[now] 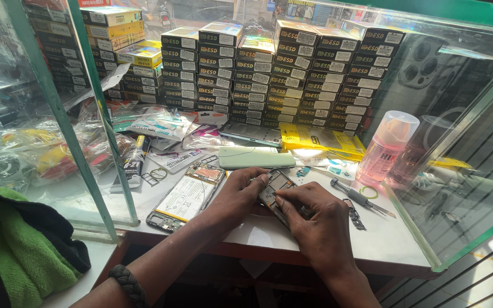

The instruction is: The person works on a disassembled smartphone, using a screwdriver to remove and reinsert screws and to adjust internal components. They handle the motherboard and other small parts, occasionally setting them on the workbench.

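Both hands meet over a small phone circuit board (275, 183) at the middle of the white work surface (383, 239). My left hand (239, 197) grips the board's left edge with thumb and fingers. My right hand (315, 219) holds it from the right, the forefinger pressing on its lower part. An opened phone with its battery showing (186, 197) lies just left of my left hand. A pale green phone back cover (256, 157) rests beyond the board.
Stacks of small dark boxes (269, 74) fill the back. A pink liquid spray bottle (384, 149) stands at the right by the glass wall. A screwdriver (356, 197), a yellow packet (320, 140), a glue tube (135, 162) and green cloth (7, 239) lie around.
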